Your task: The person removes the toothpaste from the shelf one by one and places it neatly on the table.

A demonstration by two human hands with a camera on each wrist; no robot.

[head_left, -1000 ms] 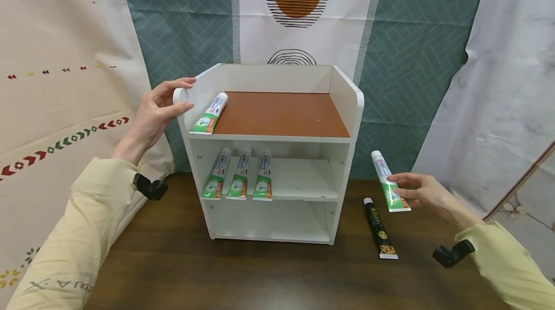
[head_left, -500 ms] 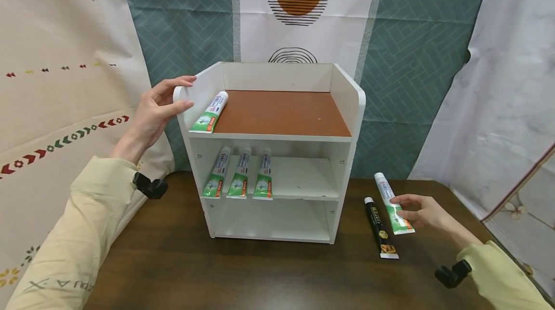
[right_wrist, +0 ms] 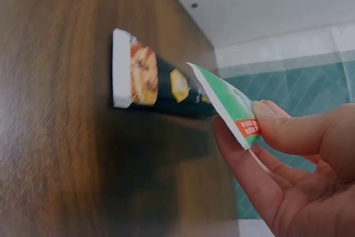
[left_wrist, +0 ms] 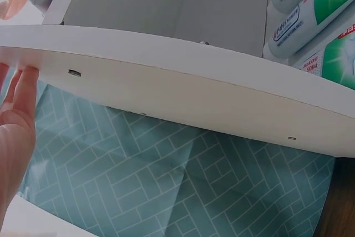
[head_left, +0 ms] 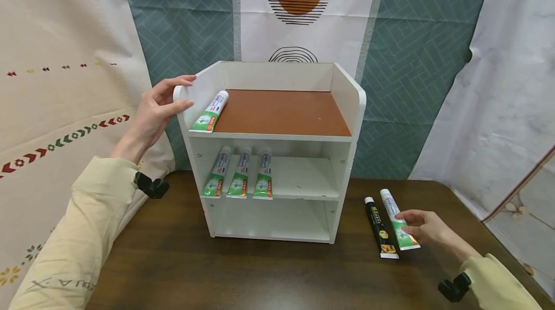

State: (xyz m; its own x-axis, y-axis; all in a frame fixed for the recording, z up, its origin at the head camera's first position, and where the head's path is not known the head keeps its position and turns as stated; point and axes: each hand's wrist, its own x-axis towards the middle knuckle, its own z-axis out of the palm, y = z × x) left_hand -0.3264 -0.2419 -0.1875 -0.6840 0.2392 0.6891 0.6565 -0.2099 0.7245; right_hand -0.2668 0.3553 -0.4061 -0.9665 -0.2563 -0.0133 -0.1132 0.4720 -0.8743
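My left hand (head_left: pixel 151 112) grips the upper left side panel of a small white shelf (head_left: pixel 269 136), thumb on the inner face. In the left wrist view, fingers (left_wrist: pixel 25 90) of that hand rest against the panel's outer face. At the right, my right hand (head_left: pixel 429 230) pinches a green-and-white toothpaste tube (head_left: pixel 392 209) between thumb and fingers near its flat end. This tube is low over the table, cap pointing away, just right of a black toothpaste tube (head_left: pixel 376 223). The right wrist view shows its crimped end (right_wrist: pixel 222 104) tilted above the wood.
One green-and-white tube (head_left: pixel 210 112) lies on the brown top board, at the left. Three similar tubes (head_left: pixel 239 175) lie side by side on the middle shelf. The brown table (head_left: pixel 260 271) meets hanging cloths at the back and sides.
My right hand has lowered the green-and-white tube toward the table and brought it closer to me, beside the black tube. The left hand keeps its hold on the shelf.
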